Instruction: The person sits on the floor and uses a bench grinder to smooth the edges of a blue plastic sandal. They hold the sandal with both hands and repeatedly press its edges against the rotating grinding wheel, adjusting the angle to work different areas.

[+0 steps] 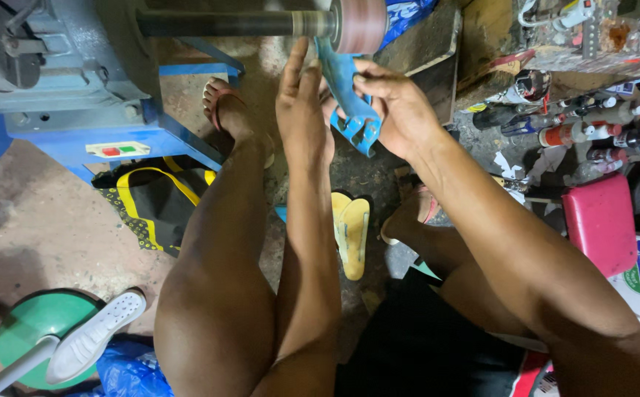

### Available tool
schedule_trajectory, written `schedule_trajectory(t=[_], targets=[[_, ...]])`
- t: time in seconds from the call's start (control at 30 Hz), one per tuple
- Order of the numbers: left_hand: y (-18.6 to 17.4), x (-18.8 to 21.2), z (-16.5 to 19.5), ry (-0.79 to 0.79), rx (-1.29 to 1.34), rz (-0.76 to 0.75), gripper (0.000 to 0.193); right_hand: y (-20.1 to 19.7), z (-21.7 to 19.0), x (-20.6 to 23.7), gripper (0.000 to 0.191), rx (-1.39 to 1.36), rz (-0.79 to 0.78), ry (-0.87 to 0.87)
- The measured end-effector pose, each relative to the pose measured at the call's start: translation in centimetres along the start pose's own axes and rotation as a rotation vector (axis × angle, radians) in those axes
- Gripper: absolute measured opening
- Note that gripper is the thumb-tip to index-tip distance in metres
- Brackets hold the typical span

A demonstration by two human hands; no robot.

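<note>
My left hand (pixel 303 103) and my right hand (pixel 397 103) both hold a blue shoe piece (pixel 349 95) up against a pinkish sanding drum (pixel 359 24) on a dark horizontal shaft (pixel 217 23). The left hand's fingers lie flat along the piece's left side. On the right side and lower end, the right hand's fingers wrap the piece. The piece's upper end touches the drum's underside. My bare legs and sandalled feet show below.
A blue motor stand with a red and green switch (pixel 118 150) stands at left. A yellow shoe sole (pixel 351 231) lies on the floor between my feet, a black and yellow bag (pixel 151 198) left. Bottles (pixel 592 132), a pink stool (pixel 599 220), a white shoe (pixel 95 334).
</note>
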State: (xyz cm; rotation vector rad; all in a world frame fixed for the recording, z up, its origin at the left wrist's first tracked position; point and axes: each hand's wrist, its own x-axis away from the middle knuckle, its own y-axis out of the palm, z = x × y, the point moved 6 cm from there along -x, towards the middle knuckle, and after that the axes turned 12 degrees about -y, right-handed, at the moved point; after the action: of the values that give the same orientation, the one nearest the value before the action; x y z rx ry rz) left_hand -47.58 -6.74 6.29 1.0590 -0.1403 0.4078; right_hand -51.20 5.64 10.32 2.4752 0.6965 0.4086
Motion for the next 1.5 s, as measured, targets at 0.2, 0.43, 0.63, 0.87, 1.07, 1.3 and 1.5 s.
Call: schedule_trajectory(t=[0.2,0.43,0.63,0.87,1.07,1.3,1.5], targets=[[0.5,-1.3,0.5,0.053,0.058,-0.067,0.046,0.6,-0.6,-1.2,0.028,-0.074,0.006,-0.009],[1.3,-0.1,0.8,0.003,0.09,-0.067,0.052,1.8,-1.1,-0.2,0.033,-0.11,0.006,0.035],[1.4,0.5,0.5,0.007,0.047,-0.051,0.054,1.0,-1.2,0.1,0.033,-0.092,0.032,0.019],[1.1,1.5,0.6,0.035,0.021,-0.05,0.056,0.7,-1.0,0.4,0.04,-0.062,0.017,0.009],[1.1,2.7,0.7,-0.011,-0.024,-0.015,0.058,0.1,-0.8,1.4,0.044,-0.002,0.022,0.025],[0.6,2.3,0.9,-0.005,-0.126,-0.042,0.065,-0.2,-0.3,2.3,0.039,0.018,0.006,0.033],[1.3,1.4,0.8,0.0,-0.091,-0.035,0.065,0.3,-1.3,1.6,0.04,0.046,0.051,0.043]])
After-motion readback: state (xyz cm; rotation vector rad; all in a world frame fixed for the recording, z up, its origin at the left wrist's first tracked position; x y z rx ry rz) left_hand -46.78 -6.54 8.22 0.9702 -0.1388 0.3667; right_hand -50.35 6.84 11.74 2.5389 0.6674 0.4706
